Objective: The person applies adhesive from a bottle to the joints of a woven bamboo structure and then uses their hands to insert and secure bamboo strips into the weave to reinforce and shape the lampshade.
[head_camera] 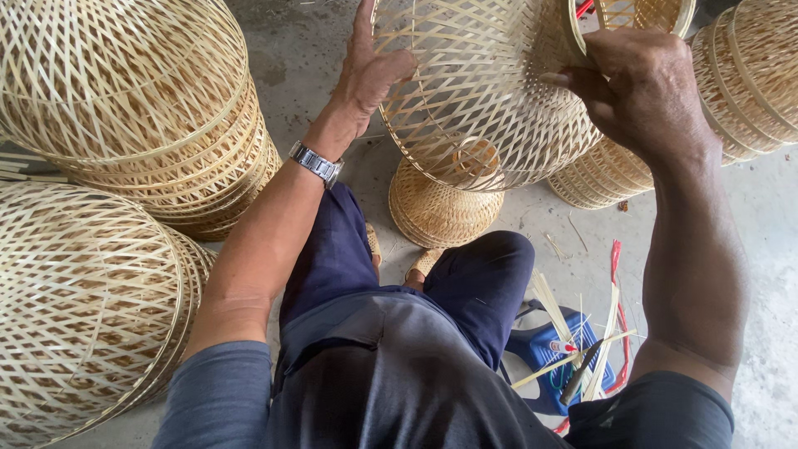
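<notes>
I hold a round woven bamboo basket [478,91] up in front of me, above my knees. My left hand [370,71] presses flat against its left side, thumb on the weave, a metal wristwatch [316,162] on the wrist. My right hand [636,83] grips the basket's rim at the upper right, fingers curled over the edge. The basket's small ring opening [478,158] points down towards my lap.
Stacked woven baskets [141,100] stand at left, another large one [83,308] at lower left. More baskets [748,75] sit at right, and a small stack [436,212] by my feet. Bamboo strips [582,349] and a blue plastic stool [553,349] lie on the concrete floor [765,249].
</notes>
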